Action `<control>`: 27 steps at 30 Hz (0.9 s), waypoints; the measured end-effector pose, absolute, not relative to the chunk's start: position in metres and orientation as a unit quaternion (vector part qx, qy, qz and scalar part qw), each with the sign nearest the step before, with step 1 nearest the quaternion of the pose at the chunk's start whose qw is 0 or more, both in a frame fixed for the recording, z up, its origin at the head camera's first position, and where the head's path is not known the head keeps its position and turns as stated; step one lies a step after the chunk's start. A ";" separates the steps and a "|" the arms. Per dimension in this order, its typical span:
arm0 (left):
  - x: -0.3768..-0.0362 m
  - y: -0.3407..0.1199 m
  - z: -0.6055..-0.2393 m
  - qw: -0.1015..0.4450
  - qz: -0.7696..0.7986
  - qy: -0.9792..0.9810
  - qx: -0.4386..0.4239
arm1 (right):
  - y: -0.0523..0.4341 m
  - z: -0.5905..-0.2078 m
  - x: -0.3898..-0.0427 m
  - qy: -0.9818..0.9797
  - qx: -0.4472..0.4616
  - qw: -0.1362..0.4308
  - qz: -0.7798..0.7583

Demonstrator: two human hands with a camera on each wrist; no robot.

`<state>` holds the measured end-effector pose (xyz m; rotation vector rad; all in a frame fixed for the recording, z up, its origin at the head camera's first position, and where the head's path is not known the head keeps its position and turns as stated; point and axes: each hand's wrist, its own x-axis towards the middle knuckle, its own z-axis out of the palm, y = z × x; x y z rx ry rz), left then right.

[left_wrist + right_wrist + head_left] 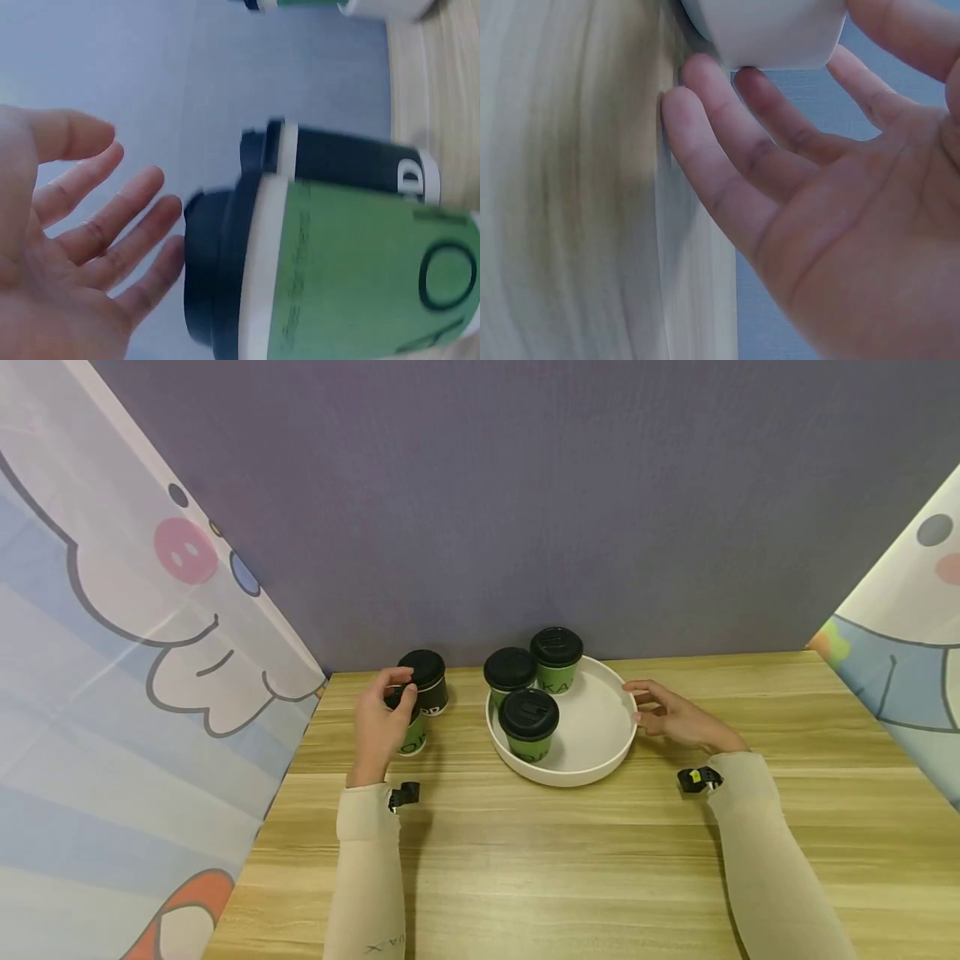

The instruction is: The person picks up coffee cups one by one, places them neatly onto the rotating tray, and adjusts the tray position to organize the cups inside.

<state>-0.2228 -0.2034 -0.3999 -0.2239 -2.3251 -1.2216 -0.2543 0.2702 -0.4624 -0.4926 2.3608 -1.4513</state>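
My left hand (380, 717) hovers at a green paper cup with a black lid (415, 739) on the wooden table, hiding most of it in the head view. In the left wrist view that hand (82, 247) is spread with straight fingers next to the green cup's lid (217, 277), gripping nothing. A black cup (426, 681) stands just behind the green one. My right hand (666, 714) rests its relaxed fingers (727, 150) against the right outer wall of a white round tray (596, 731). Three lidded green cups (528, 725) stand in the tray's left half.
Cartoon-printed curtains hang at the left (112, 652) and right (915, 635), with a purple wall (487, 510) behind. The wooden table (562, 868) stretches toward me in front of the tray.
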 end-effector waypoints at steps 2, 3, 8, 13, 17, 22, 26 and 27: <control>-0.223 -0.209 -0.401 0.243 -0.429 -0.867 -0.072 | 0.271 -0.462 -0.254 0.827 -0.176 0.166 -0.507; -0.224 -0.211 -0.401 0.237 -0.418 -0.874 -0.067 | 0.271 -0.462 -0.253 0.827 -0.178 0.167 -0.506; -0.223 -0.223 -0.402 0.183 -0.376 -0.907 -0.050 | 0.270 -0.460 -0.252 0.833 -0.186 0.164 -0.495; -0.222 -0.231 -0.403 0.126 -0.361 -0.923 -0.041 | 0.269 -0.459 -0.251 0.825 -0.186 0.176 -0.504; -0.223 -0.235 -0.406 0.093 -0.356 -0.929 -0.032 | 0.270 -0.459 -0.251 0.818 -0.188 0.185 -0.512; -0.226 -0.239 -0.411 0.072 -0.350 -0.934 -0.023 | 0.270 -0.462 -0.252 0.810 -0.193 0.194 -0.519; -0.227 -0.241 -0.414 0.060 -0.348 -0.935 -0.018 | 0.270 -0.464 -0.253 0.803 -0.191 0.205 -0.526; -0.228 -0.242 -0.415 0.056 -0.347 -0.936 -0.016 | 0.270 -0.464 -0.253 0.802 -0.190 0.206 -0.527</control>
